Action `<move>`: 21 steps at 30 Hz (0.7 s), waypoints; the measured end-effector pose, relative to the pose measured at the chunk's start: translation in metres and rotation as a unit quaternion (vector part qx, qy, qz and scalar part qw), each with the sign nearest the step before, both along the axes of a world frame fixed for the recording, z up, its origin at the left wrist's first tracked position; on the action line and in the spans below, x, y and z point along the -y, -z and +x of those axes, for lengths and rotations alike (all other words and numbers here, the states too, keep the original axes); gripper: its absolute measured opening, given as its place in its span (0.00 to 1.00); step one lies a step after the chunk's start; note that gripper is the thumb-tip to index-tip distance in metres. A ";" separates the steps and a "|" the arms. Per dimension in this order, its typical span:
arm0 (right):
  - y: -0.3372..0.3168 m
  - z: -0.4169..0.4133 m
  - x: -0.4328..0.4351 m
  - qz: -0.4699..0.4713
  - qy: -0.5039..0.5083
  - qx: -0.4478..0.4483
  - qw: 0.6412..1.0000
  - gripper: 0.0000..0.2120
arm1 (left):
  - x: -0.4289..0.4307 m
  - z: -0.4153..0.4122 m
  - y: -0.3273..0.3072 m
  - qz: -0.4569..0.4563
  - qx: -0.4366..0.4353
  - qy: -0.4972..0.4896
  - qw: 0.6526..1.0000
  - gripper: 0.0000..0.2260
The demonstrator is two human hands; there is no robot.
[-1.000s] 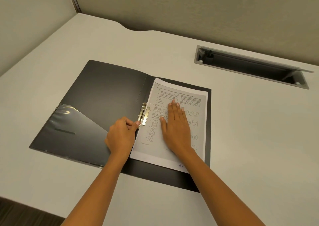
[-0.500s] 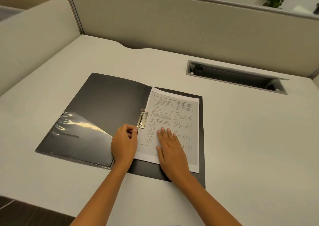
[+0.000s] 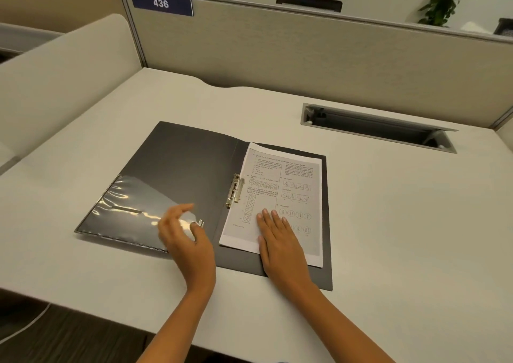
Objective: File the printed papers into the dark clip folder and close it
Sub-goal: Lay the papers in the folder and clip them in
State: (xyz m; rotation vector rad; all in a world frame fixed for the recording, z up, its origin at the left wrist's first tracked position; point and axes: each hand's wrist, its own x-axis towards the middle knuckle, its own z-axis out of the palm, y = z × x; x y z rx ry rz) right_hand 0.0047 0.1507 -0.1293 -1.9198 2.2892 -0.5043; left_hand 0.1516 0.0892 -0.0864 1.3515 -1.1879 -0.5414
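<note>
Head view. Dark clip folder [image 3: 180, 174] lying open on the worktop [image 3: 402, 224], cover spread to the left, printed papers [image 3: 280, 179] on the right half with their left edge beside the metal clip [image 3: 235, 191] at the spine. Right hand [image 3: 280, 240] flat on the near part of the sheets, fingers spread, gripping nothing. Left hand [image 3: 184, 235] blurred above the clear inner pocket [image 3: 133, 210], fingers loosely curled, apparently empty and touching nothing. Clip lever possibly pressed down; not clear from here. To close well: keep the sheets pinned until the clip is confirmed shut, then take the cover's left edge and swing it rightward over the papers.
</note>
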 end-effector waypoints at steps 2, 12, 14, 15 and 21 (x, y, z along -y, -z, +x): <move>0.000 -0.001 0.000 -0.001 -0.003 0.006 1.000 0.28 | -0.001 0.006 0.003 0.008 -0.034 -0.064 0.997 0.23; -0.008 -0.004 -0.005 -0.018 -0.107 0.035 0.993 0.21 | -0.006 0.034 0.003 0.126 -0.389 -0.132 0.903 0.21; -0.008 -0.005 -0.005 -0.021 -0.107 0.037 0.993 0.21 | -0.006 0.037 0.004 0.160 -0.453 -0.121 0.869 0.22; -0.008 -0.005 -0.005 -0.025 -0.107 0.035 0.993 0.21 | -0.006 0.038 0.004 0.167 -0.464 -0.111 0.863 0.23; -0.008 -0.004 -0.007 -0.042 -0.106 0.045 0.992 0.20 | -0.015 0.041 -0.002 0.146 -0.371 -0.056 0.915 0.25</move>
